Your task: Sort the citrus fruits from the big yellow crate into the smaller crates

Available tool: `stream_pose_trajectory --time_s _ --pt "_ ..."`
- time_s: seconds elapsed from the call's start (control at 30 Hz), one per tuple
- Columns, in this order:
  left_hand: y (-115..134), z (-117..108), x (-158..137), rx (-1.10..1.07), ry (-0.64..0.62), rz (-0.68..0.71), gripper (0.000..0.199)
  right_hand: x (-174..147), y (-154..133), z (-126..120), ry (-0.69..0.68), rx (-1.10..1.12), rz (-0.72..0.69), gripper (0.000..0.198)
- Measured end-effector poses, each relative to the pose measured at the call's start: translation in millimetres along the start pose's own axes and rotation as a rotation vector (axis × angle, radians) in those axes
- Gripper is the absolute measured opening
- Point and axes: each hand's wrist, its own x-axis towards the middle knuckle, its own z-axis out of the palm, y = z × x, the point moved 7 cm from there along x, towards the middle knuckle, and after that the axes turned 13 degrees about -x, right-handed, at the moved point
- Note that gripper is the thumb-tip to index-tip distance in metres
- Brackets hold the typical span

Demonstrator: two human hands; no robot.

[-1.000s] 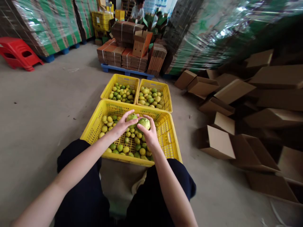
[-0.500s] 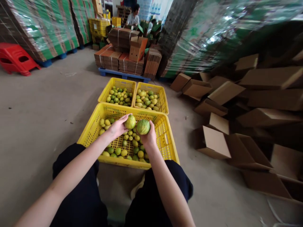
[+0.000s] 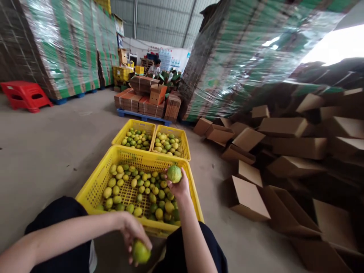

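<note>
My left hand [image 3: 135,233] is low, between the knees and in front of the large yellow crate [image 3: 93,182], slightly blurred. Its fingers are curled round a yellow-green lemon [image 3: 141,251]. Above the right side of that crate, my right hand [image 3: 180,185] holds a bigger green, bumpy-skinned lemon [image 3: 174,174], resting in the fingers with the palm turned up. Many green and yellow lemons [image 3: 107,192] lie in the large crate, with part of its slotted bottom showing between them.
Two smaller yellow crates of lemons, the left one [image 3: 113,141] and the right one [image 3: 188,149], stand just beyond. Open cardboard boxes [image 3: 250,197] are heaped at right. Flattened cartons sit on a blue pallet [image 3: 142,116]. A red stool [image 3: 27,94] is at left. Another person [image 3: 156,68] is far back.
My left hand has moved with its lemon from beside the right one down in front of the crate. The right hand still holds its lemon over the crate. The view has tilted up.
</note>
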Motion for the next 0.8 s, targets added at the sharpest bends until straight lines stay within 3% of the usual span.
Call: stream_pose_trajectory --time_s 0.03,0.1,0.13,0.2,0.23,0.27,0.3,0.33,0.37,0.43,0.53,0.63,0.7,0.8 --pt "-11 0 -1 0.07 -0.025 -0.085 0.039 -2 -1 -3 0.005 -0.008 0.0 0.04" --pt "-3 -22 -23 0.075 0.103 -0.11 0.044 -5 -4 -6 -0.003 -0.029 -0.013 0.042" --pt "17 -43 -44 0.038 0.248 -0.024 0.045 -6 -6 -6 -0.01 -0.041 -0.023 0.043" --pt "72 -100 -111 -0.147 0.719 0.311 0.058 -8 -7 -7 -0.012 -0.066 -0.037 0.044" --pt "95 -119 -142 -0.173 0.799 0.389 0.066 -9 -7 -7 -0.008 -0.079 -0.036 0.044" --pt "114 -137 -170 -0.183 0.897 0.438 0.07 -10 -6 -7 -0.001 -0.092 -0.031 0.043" --pt "126 -154 -197 -0.151 1.076 0.476 0.068 -10 -5 -7 0.008 -0.105 -0.024 0.042" --pt "132 -166 -216 -0.065 1.24 0.469 0.066 -10 -3 -7 0.019 -0.118 -0.018 0.039" --pt "130 -171 -222 -0.02 1.318 0.447 0.062 -10 -2 -7 0.031 -0.134 -0.01 0.037" --pt "109 -171 -207 0.074 1.393 0.36 0.051 -10 2 -6 0.05 -0.176 -0.001 0.035" --pt "60 -153 -151 0.262 1.437 0.226 0.031 -11 14 1 0.028 -0.344 0.033 0.037" --pt "26 -132 -98 0.418 1.372 0.142 0.016 -19 42 5 -0.04 -0.564 0.16 0.033" --pt "19 -122 -81 0.492 1.308 0.137 0.019 -30 72 5 -0.139 -0.669 0.305 0.029" --pt "23 -115 -83 0.584 1.252 0.189 0.024 -58 134 1 -0.406 -0.837 0.589 0.037"
